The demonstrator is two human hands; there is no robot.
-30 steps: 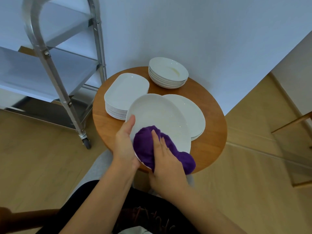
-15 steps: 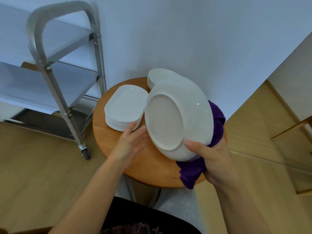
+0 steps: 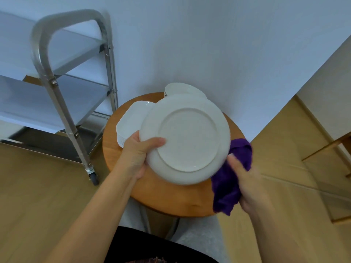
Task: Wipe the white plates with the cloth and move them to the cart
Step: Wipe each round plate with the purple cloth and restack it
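Here, in the head view, the plate (image 3: 187, 138) sits mid-frame, underside up, above the table (image 3: 171, 198). The left hand (image 3: 137, 154) grasps its left rim, thumb on the base. The right hand (image 3: 247, 181) clenches the cloth (image 3: 230, 179) at the plate's right edge. The plate looks rigid, glazed, probably slippery and breakable; the rim seems the safest hold. The cart (image 3: 57, 88) stands upper left.

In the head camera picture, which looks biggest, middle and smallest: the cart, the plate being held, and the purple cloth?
1. Cart, looks largest.
2. Held plate, though it is nearer the camera, so it looks bigger than it is.
3. Purple cloth, smallest, with part hidden behind the plate and in the right hand.
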